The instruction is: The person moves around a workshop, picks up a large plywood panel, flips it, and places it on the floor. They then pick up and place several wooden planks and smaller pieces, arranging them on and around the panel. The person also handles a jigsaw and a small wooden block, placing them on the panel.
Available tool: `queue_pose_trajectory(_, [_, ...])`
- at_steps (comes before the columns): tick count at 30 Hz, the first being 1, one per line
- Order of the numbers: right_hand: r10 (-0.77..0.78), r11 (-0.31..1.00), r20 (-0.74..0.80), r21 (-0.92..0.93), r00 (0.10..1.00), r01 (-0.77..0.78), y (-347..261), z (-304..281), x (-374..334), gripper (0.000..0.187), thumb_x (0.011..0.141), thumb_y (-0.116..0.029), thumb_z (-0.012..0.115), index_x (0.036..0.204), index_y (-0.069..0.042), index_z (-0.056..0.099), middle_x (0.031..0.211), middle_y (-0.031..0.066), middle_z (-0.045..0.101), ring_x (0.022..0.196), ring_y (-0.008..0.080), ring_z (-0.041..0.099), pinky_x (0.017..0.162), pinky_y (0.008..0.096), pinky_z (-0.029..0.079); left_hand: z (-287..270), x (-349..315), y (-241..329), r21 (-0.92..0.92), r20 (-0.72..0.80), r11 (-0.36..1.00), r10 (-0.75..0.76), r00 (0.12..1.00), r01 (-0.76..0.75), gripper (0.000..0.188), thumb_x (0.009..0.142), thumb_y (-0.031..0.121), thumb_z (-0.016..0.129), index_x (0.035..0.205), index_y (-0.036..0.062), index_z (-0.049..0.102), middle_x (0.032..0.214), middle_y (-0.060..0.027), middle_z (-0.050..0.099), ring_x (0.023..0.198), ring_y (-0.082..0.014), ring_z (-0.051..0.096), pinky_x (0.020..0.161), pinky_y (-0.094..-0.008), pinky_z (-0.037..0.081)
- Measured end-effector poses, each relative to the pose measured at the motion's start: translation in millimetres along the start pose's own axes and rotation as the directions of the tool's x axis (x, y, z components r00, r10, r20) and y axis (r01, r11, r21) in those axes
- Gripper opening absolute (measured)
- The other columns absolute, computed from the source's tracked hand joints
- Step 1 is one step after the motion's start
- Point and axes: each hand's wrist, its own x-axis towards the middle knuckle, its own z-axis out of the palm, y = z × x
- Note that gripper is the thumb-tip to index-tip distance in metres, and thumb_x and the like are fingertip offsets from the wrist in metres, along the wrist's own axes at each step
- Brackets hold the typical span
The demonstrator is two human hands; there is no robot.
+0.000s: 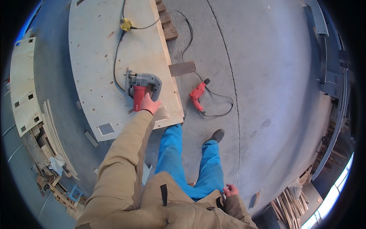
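I've got left hand [151, 104] gripping jigsaw [139, 91], board [93, 68] beneath; right hand [230, 190] well apart, grip I can't tell.

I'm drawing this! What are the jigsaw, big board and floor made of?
Jigsaw: probably smooth plastic, its red and grey casing looks moulded; silvery base seems metal.
Board: likely bare plywood, matt, pale and brown-flecked.
Floor: probably concrete, dull grey with a crack-like line.

Reaching forward with tan-sleeved left arm [122, 164] stretched out. Showing back of bare left hand [150, 105], with fingers partly hidden. Holding bare right hand [230, 190] low at right side, fingers loosely bent. Standing with blue-trousered legs [212, 165] apart.
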Motion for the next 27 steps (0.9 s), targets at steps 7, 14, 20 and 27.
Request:
queue_pose_trajectory(7, [-0.123, 0.989, 0.152, -0.064, 0.981, 0.134, -78.0, 34.3, 63.2, 0.043, 0.088, -0.017, 0.072, 0.125, 0.003, 0.060, 0.096, 0.0154, 0.072, 0.084, 0.0197, 0.069, 0.076, 0.0339, 0.056, 24.4, 22.0, -8.8, 0.132, 0.072, 0.991, -0.020, 0.997, 0.010, 0.079, 0.081, 0.031, 0.073, 0.142, -0.0037, 0.039, 0.139, -0.0286, 0.051, 0.127, -0.0403, 0.053, 0.105, -0.0450, 0.044])
queue_pose_trajectory(14, [-0.144, 0.985, 0.266, -0.051, 0.953, 0.164, -71.1, 36.8, 110.6, 0.042, 0.088, -0.016, 0.073, 0.124, 0.002, 0.061, 0.093, 0.0130, 0.072, 0.083, 0.0193, 0.069, 0.077, 0.0326, 0.055, 70.0, 42.6, -1.4, 0.348, -0.202, 0.932, -0.029, 0.979, 0.100, 0.053, 0.081, 0.030, 0.074, 0.115, -0.0028, 0.050, 0.114, -0.0271, 0.063, 0.110, -0.0438, 0.061, 0.093, -0.0498, 0.049])
queue_pose_trajectory(20, [-0.123, 0.985, 0.216, 0.145, 0.969, 0.093, -33.7, 14.9, 140.2, 0.039, 0.087, -0.013, 0.073, 0.121, 0.004, 0.062, 0.091, 0.0125, 0.072, 0.078, 0.0162, 0.067, 0.074, 0.0305, 0.054, 75.9, 13.4, 64.6, 0.213, -0.409, 0.967, -0.038, 0.912, 0.136, 0.050, 0.082, 0.037, 0.072, 0.104, -0.0048, 0.057, 0.100, -0.0283, 0.067, 0.097, -0.0461, 0.064, 0.085, -0.0501, 0.050])
queue_pose_trajectory(27, [-0.140, 0.955, 0.246, 0.290, 0.959, 0.065, -32.9, -12.3, 146.8, 0.038, 0.090, -0.011, 0.071, 0.121, 0.006, 0.060, 0.089, 0.0098, 0.070, 0.075, 0.0131, 0.064, 0.070, 0.0289, 0.053, 145.5, -102.1, 166.0, 0.049, -0.266, 0.975, 0.223, 0.938, -0.218, 0.042, 0.078, 0.031, 0.077, 0.100, 0.0007, 0.059, 0.093, -0.0252, 0.068, 0.089, -0.0421, 0.067, 0.078, -0.0484, 0.053])
